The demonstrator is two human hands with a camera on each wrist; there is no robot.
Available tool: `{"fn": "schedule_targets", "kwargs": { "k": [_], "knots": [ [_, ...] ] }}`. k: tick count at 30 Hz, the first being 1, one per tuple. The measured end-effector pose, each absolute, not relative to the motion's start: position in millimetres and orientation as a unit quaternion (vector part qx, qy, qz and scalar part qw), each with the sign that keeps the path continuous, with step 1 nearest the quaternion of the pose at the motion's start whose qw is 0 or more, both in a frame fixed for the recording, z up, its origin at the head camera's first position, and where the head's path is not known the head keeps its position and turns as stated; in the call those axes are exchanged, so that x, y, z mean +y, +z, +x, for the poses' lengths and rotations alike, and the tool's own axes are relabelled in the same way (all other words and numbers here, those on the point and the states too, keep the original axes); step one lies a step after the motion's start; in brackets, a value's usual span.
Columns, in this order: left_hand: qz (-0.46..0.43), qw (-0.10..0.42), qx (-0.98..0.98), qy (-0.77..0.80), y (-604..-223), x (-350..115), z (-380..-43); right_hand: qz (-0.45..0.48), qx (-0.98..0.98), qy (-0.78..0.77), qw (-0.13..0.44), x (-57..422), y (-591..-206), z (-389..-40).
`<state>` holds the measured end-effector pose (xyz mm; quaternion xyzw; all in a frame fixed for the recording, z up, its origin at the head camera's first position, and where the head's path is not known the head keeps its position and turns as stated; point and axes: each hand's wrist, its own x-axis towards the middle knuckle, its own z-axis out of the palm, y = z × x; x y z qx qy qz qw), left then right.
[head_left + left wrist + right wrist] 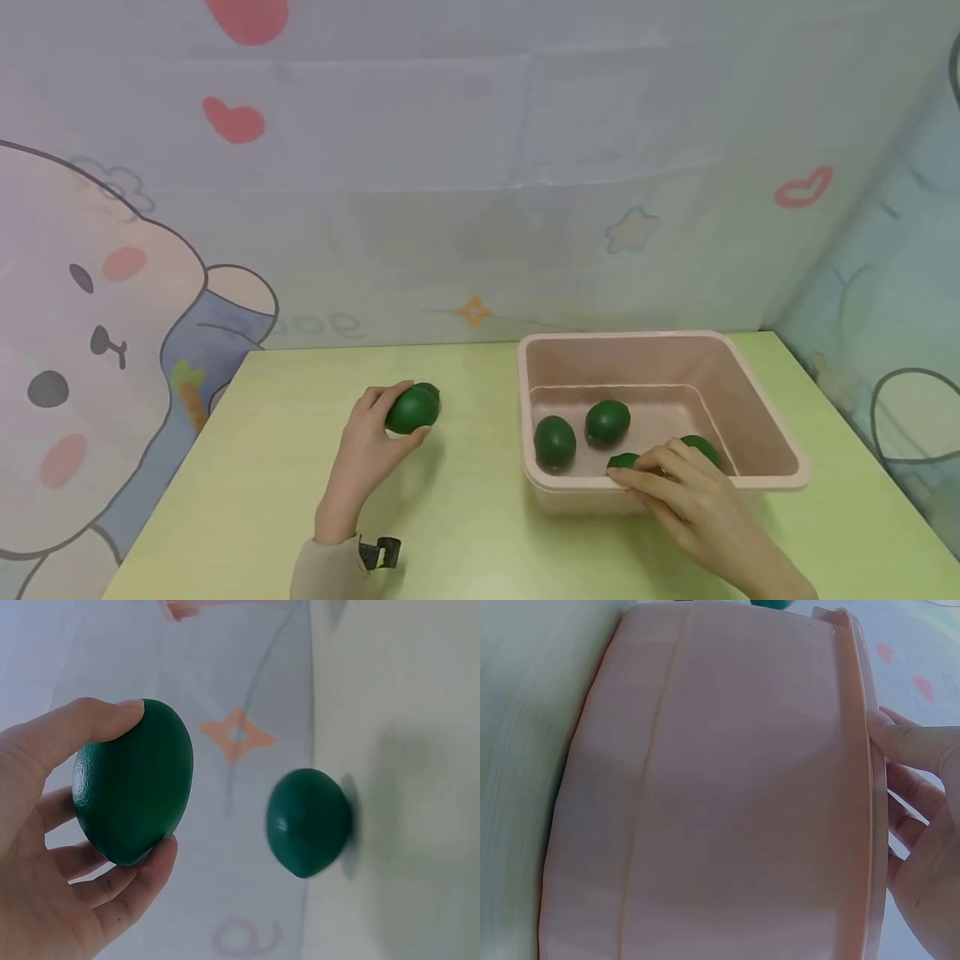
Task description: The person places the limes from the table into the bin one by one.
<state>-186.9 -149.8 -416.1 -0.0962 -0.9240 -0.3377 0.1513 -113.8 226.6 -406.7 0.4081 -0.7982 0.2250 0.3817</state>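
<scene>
Dark-green and glossy, an egg-shaped object (136,784) is hanging left of the pink plastic tub (630,358), the left hand (373,437) pinching it, the right hand (697,496) gripping the near rim (570,482), apparently a carrying step, probably needing a steady pinch next.

fruits (607,422) in bin (615,362) on table (262,483)

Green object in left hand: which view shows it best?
Left wrist: the green object shows large, nearly whole, in the left hand. Head view shows it smaller; right wrist view, only a green sliver, possibly it.
</scene>
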Motion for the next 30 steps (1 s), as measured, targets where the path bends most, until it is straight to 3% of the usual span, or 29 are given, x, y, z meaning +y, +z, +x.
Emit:
{"fn": "schedule_targets", "kwargs": {
  "k": [7, 30],
  "knots": [
    [-0.110, 0.177, -0.922, -0.326, -397.7, -142.5, -191.7, 0.403, -0.805, 0.220, 0.376, 227.9, -407.2, -112.9],
    [-0.146, 0.170, -0.911, -0.347, -357.2, -100.2, -191.6, 0.403, -0.804, 0.220, 0.378, 227.4, -407.2, -113.6]
  ]
}}
